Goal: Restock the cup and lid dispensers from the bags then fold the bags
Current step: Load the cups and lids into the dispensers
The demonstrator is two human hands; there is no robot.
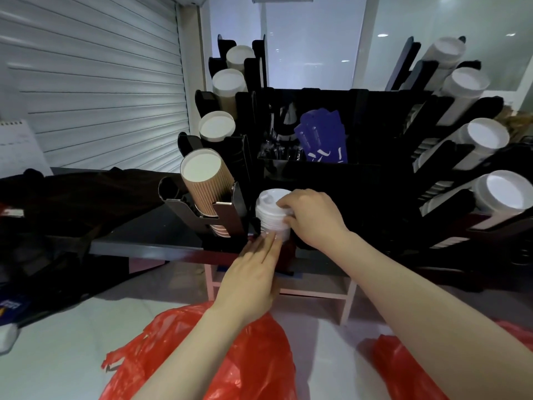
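Lid stack (271,198): white plastic sip lids nested one on another in an upright column. The top lid faces me, with its raised rim and drinking spout showing. The ribbed edges of the lids below read as fine bands down the side, and the lowest part looks a little translucent.

The stack stands at the foot of the black dispenser (360,180), near the front edge of the dark surface (144,241). It is just to the right of the lowest tilted column of brown ribbed cups (206,189). I cannot tell whether its base sits in a slot, because my hands cover it.

My right grip (314,220) is clamped on the upper half of the stack, with fingers curled round its right side and fingertips on the top rim. My left grip (253,272) is apart, its fingers straight and held together. Their tips (269,239) touch the bottom of the stack from the front.

Above the brown cups, three more cup columns climb the left rack, each with its white open mouth toward me. On the right rack, white cups (487,137) lean out of four black holders. Between the racks, a compartment holds blue packets (320,140).

A red plastic bag (253,356) lies crumpled on the pale floor under my left forearm. A second red bag (403,368) lies under my right forearm. A dark cloth bag (72,203) slumps over the left end of the surface, in front of a white roller shutter (86,82).
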